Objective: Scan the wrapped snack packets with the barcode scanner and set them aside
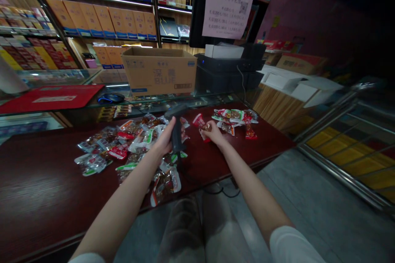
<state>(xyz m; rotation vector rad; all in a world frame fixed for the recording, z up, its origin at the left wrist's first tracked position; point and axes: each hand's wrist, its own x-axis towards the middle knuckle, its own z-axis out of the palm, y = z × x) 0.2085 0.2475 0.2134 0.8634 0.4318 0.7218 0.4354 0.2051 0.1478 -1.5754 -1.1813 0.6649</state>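
My left hand (166, 136) is wrapped round the grip of a black handheld barcode scanner (177, 133), which is upright above the table. In my right hand (213, 132) is a small snack packet (199, 121) with a red end, pinched between the fingers; its lower part is partly covered by them. A large spread of clear, red, green and white snack packets (123, 141) lies to the left of the scanner and beneath it. Beyond my right hand is a smaller group of similar packets (236, 116).
The dark red table (40, 172) carries the packets. Behind it stand a glass counter with a cardboard box (160, 72), a computer mouse (111, 98), a red mat (52, 96) and a black printer-like machine (228, 74). A metal railing (345, 164) is at the right.
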